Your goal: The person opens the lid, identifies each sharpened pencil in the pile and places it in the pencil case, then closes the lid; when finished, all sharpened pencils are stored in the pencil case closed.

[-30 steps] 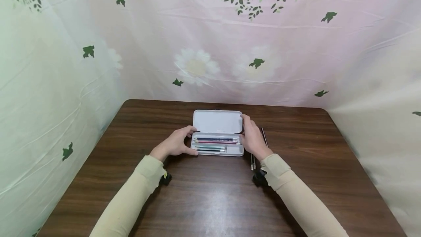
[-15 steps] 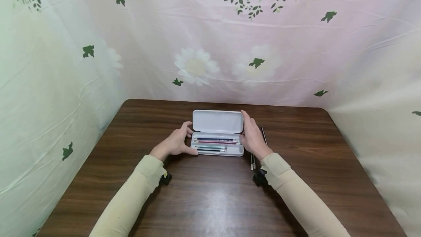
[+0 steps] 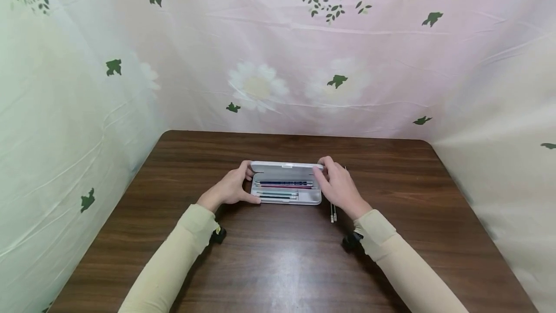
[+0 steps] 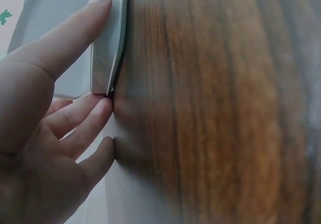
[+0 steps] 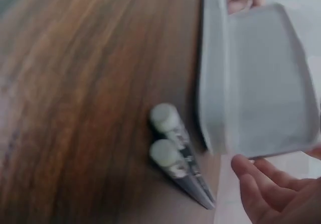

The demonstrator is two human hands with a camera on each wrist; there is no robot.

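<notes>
A white pencil case lies on the table with its hinged lid tilted partway over it. Several pencils rest inside, a dark blue and a red one toward the back and greenish ones in front. My left hand holds the case's left end, thumb against the front wall and fingertips at the end. With my right hand I pinch the lid's right edge, thumb on its inner side and fingers behind. The lid's inner face shows in the right wrist view.
Two dark pencils with pale erasers lie beside the case's right end, partly under my right hand. The brown wooden table backs onto a printed curtain, which hangs around three sides.
The lid has swung from standing upright to leaning forward over the case. My right hand has shifted from the case's right side to grasp the lid's edge; the left stays at the left end.
</notes>
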